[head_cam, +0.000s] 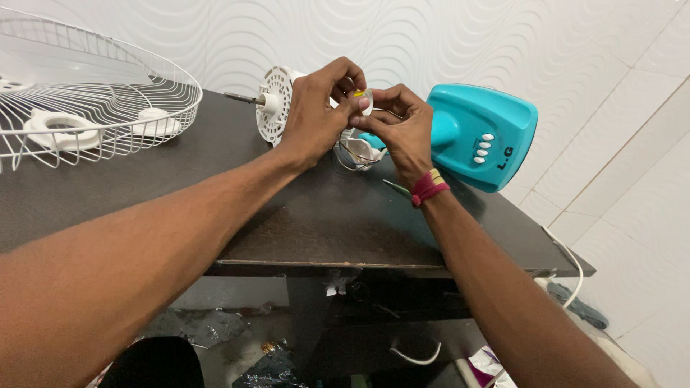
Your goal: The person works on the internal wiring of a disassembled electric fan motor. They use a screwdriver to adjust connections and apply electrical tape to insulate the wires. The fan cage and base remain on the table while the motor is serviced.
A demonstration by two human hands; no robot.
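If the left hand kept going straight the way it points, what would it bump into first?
Probably the white fan motor housing. The left hand points up and away across the dark table, and its fingers already rest against the housing. Beyond it stands the white wavy wall. Depth is hard to judge.

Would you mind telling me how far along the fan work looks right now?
Done: the wire grille lies detached on the table. In hand: the left hand and right hand pinch a small yellow part at the motor unit. Left: grille and teal base remain apart from the motor.
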